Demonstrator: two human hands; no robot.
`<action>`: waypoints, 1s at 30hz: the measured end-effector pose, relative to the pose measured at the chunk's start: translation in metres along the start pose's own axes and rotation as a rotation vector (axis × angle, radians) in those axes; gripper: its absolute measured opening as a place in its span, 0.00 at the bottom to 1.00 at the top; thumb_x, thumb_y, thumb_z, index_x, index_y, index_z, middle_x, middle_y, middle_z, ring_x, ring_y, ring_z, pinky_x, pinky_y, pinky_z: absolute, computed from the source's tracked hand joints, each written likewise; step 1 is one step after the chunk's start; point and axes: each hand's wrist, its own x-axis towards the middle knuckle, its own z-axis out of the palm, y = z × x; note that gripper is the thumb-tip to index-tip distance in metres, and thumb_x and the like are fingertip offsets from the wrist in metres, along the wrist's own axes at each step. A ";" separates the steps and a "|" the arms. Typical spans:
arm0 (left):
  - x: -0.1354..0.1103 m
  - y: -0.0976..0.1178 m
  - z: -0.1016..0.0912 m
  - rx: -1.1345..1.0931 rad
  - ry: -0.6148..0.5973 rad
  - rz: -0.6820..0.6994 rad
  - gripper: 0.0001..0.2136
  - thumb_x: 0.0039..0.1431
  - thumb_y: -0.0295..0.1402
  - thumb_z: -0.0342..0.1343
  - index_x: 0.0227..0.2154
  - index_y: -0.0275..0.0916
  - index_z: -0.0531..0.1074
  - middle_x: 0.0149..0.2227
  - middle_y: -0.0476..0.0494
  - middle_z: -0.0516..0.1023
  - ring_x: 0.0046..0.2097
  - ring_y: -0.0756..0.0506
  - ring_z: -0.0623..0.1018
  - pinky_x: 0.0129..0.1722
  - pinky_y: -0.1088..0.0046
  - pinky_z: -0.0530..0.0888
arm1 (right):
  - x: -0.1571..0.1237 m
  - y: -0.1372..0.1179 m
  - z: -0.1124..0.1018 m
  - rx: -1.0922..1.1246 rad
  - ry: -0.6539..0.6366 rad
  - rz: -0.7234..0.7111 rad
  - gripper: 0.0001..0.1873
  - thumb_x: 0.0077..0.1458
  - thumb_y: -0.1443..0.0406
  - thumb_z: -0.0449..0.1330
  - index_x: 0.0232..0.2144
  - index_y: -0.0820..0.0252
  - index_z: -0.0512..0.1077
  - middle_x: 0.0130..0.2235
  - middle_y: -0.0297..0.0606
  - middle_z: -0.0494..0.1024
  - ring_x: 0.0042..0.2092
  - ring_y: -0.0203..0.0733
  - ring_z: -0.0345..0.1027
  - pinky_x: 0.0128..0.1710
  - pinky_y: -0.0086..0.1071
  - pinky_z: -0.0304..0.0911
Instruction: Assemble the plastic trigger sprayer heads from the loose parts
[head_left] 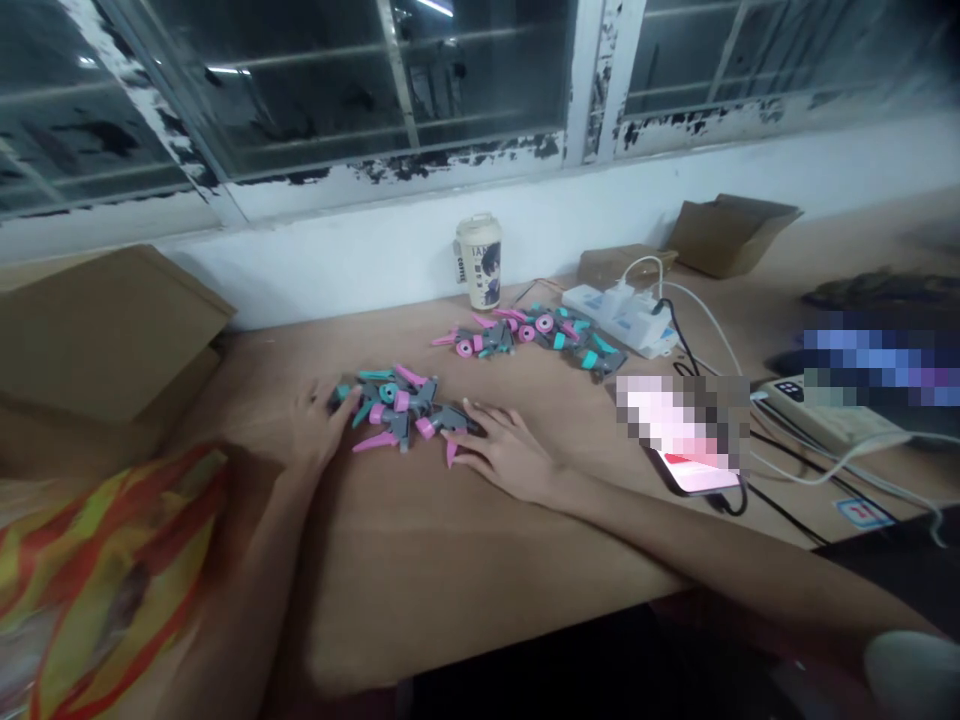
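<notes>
Reaching in from both sides to a near pile of pink, teal and grey trigger spray heads (403, 403) around the middle of the worktop (420, 560). At the pile's left end, touching with the left hand (322, 415), blurred; cannot tell whether holding anything in that grip. At its right end, resting the right hand (517, 455) against a grey-and-pink spray head (451, 420), with thumb and index narrowly parted about the pink trigger (451, 453); cannot tell whether pinched. Farther back and right, apart from the near pile, a far pile of spray heads (544, 325), just beside a white power strip (622, 318) and near a lidded coffee cup (480, 265) upright by the wall (352, 270). Between hands and near edge, a broad stretch of wood for moving. Tighter at left, beside a cardboard box (112, 330) and red-and-yellow bag (161, 540); bounded at right by a lit phone (705, 475) and cables (784, 510).
</notes>
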 end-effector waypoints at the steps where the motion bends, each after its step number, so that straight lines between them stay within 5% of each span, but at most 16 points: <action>1: -0.003 -0.002 0.003 0.022 -0.018 -0.009 0.20 0.57 0.43 0.50 0.48 0.35 0.69 0.52 0.35 0.70 0.57 0.36 0.64 0.56 0.57 0.58 | 0.006 -0.002 0.004 -0.010 0.004 0.031 0.20 0.61 0.54 0.47 0.53 0.45 0.65 0.62 0.43 0.58 0.60 0.50 0.54 0.54 0.47 0.54; 6: -0.012 -0.002 0.004 0.096 -0.036 -0.135 0.19 0.56 0.44 0.50 0.43 0.35 0.73 0.44 0.34 0.74 0.50 0.38 0.69 0.52 0.61 0.62 | 0.039 -0.006 0.022 0.075 0.007 0.118 0.33 0.53 0.45 0.50 0.56 0.55 0.62 0.63 0.49 0.53 0.62 0.56 0.48 0.57 0.51 0.52; 11: -0.017 -0.002 -0.007 0.134 0.022 -0.234 0.18 0.57 0.42 0.49 0.45 0.39 0.72 0.49 0.32 0.70 0.52 0.35 0.66 0.48 0.58 0.64 | 0.079 0.004 0.034 0.187 -0.005 0.179 0.49 0.45 0.37 0.50 0.61 0.60 0.52 0.65 0.50 0.48 0.65 0.56 0.38 0.61 0.49 0.44; 20: -0.022 -0.003 -0.020 0.365 0.084 -0.487 0.18 0.55 0.38 0.49 0.38 0.29 0.75 0.44 0.23 0.71 0.49 0.28 0.67 0.43 0.49 0.63 | 0.110 0.002 0.052 0.172 -0.114 0.232 0.49 0.48 0.36 0.41 0.63 0.59 0.47 0.65 0.49 0.46 0.65 0.60 0.37 0.62 0.56 0.33; 30: -0.020 0.019 -0.019 0.362 0.115 -0.477 0.18 0.58 0.39 0.45 0.42 0.33 0.73 0.45 0.29 0.72 0.49 0.31 0.69 0.46 0.51 0.64 | 0.103 -0.005 0.042 0.302 -0.090 0.178 0.47 0.49 0.36 0.41 0.63 0.56 0.47 0.65 0.46 0.48 0.65 0.57 0.38 0.61 0.57 0.31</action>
